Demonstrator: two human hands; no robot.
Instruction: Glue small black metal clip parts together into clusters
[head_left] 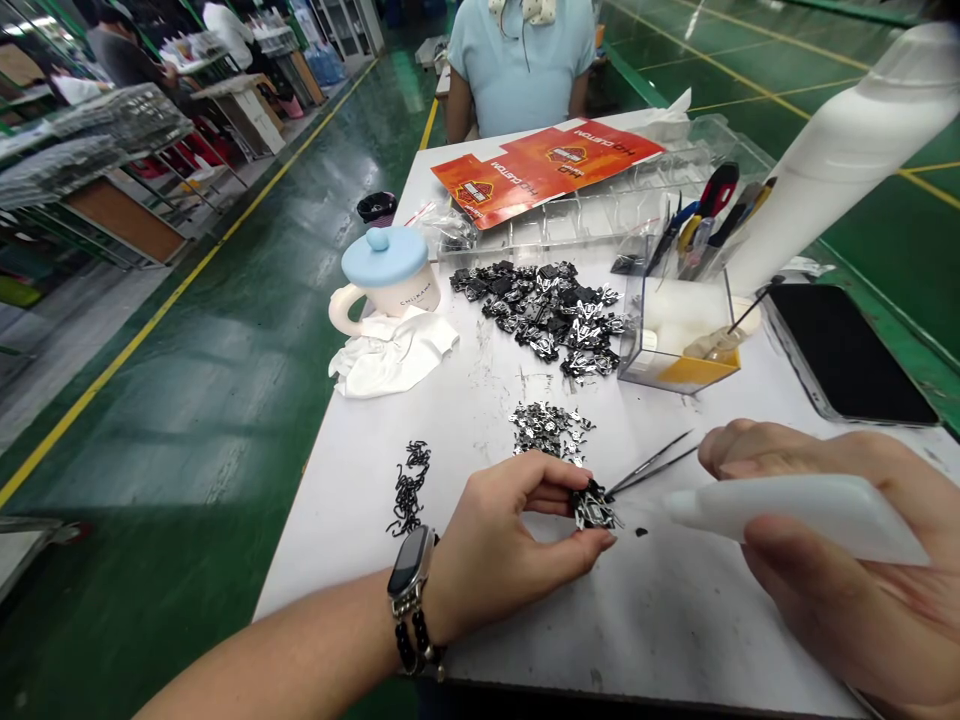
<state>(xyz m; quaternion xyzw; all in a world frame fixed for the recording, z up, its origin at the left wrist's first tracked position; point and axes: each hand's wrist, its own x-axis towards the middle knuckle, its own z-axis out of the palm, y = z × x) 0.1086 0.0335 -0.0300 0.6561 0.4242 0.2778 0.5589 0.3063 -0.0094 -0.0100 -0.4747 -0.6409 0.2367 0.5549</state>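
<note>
My left hand, with a watch and a beaded bracelet at the wrist, is closed. Its thumb and fingers pinch a small black-and-silver part just above the table. From the right, my closed right hand grips a whitish squeeze bottle, its narrow nozzle pointing left at the part and apart from it. Tweezers show between both hands, one end next to the part. A heap of small silver metal pieces lies beyond my left hand. Thin black curved pieces lie to its left.
Behind are a pile of black parts, a blue-lidded mug, a crumpled tissue and orange cards on clear trays. A tool holder, white bottle and phone stand or lie right. A person sits opposite.
</note>
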